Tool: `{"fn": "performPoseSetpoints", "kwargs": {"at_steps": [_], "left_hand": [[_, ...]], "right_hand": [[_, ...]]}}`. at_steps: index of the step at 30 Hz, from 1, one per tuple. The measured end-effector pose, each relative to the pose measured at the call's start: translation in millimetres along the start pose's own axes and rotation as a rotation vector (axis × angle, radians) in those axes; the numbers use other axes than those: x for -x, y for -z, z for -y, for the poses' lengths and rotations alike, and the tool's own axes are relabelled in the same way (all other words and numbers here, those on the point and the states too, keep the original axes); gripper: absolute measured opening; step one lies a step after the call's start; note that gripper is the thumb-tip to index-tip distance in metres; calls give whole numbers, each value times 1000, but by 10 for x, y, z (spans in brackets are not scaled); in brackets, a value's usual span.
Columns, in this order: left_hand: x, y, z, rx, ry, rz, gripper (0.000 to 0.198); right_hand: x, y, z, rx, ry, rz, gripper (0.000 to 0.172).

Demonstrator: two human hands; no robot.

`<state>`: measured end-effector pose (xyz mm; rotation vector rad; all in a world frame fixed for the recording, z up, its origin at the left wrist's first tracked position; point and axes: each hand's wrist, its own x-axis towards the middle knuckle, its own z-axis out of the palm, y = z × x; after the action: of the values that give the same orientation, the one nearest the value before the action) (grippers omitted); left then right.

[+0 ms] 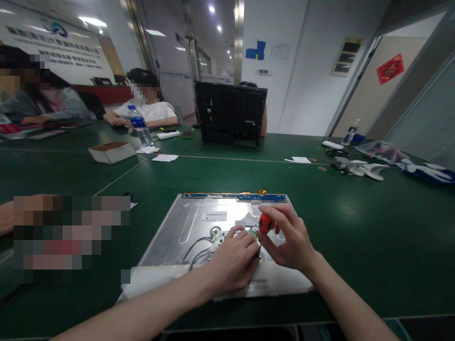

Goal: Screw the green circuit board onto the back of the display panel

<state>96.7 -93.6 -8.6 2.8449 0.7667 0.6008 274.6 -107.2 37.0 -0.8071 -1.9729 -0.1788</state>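
Note:
A silver display panel (161, 241) lies face down on the table before me, with a blue circuit strip (213, 196) along its far edge. My right hand (293, 237) pinches the red and black handle of a screwdriver (265, 223), held upright over the panel's middle. Bent fingers of my left hand (234, 260) press together over a small green circuit board (217, 239), close to the screwdriver's shaft. That hand hides the screwdriver's tip and most of the board. Black cables (194, 248) run out from the board's left side.
The green table (355, 227) carries a white box (113, 152), a water bottle (139, 124) and paper pieces (165, 157). Across it stands a black monitor housing (232, 113). Gloves (369, 169) and bags lie at right. Other people sit along the left and far sides.

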Motion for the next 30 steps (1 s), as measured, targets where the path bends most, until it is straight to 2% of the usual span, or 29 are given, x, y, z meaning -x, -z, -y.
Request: {"fn": "performPoseSetpoints", "kwargs": {"at_steps": [6, 11, 17, 26, 30], "left_hand": [[0, 2, 11, 4, -6, 19, 15], [8, -10, 14, 16, -14, -11, 12], [3, 1, -4, 3, -7, -37, 12], [3, -11, 16, -6, -6, 4, 13], [9, -21, 16, -18, -12, -11, 12]], "right_hand": [[-3, 14, 20, -13, 5, -2, 55], [8, 4, 2, -71, 26, -2, 50], [-5, -1, -2, 25, 22, -63, 42], [-26, 15, 57, -41, 26, -50, 56], [-20, 18, 36, -33, 38, -47, 47]]}}
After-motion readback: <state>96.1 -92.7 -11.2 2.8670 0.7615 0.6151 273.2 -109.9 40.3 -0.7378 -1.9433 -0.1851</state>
